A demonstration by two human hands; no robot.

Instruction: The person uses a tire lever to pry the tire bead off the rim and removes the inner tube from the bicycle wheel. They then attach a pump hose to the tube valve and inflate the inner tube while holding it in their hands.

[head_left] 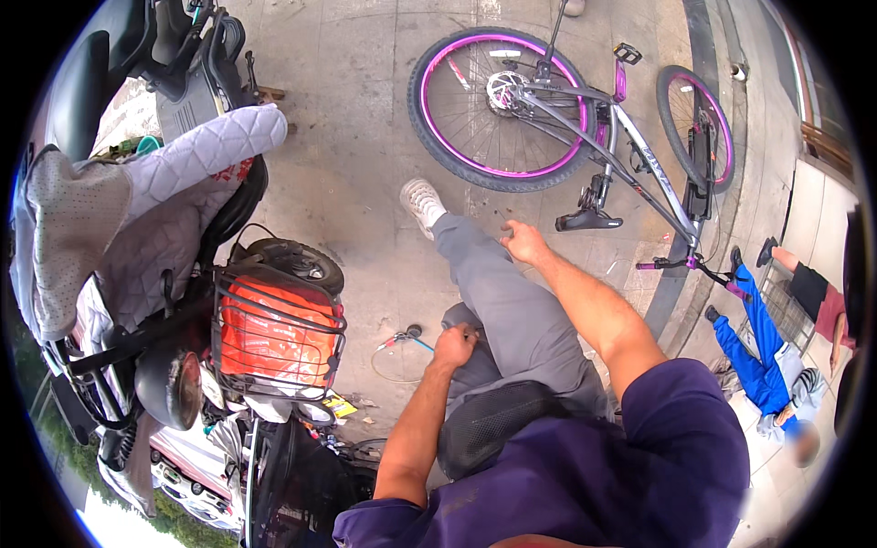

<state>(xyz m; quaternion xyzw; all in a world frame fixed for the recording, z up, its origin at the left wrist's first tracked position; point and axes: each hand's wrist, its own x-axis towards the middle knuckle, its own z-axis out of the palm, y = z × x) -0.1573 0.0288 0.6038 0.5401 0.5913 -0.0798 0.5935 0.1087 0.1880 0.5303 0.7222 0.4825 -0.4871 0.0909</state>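
Observation:
My left hand (455, 346) is closed beside my lower leg, its fingers curled around something I cannot make out. Next to it, on the pavement, a thin looped cable (373, 361) lies with red and blue parts and a small round black piece (414, 331). My right hand (524, 243) is over my raised knee, index finger stretched out and nothing visible in it. Beyond that hand is a grey and white bicycle (639, 137) with purple rims, a black saddle (589, 220) and a handlebar (692, 262) with purple grips.
A scooter with a quilted grey cover (206, 146) stands at my left. Beside it, a black wire basket (338, 342) holds an orange-red bag (274, 333). At far right are a person in blue trousers (763, 338) and another in a red top (836, 315).

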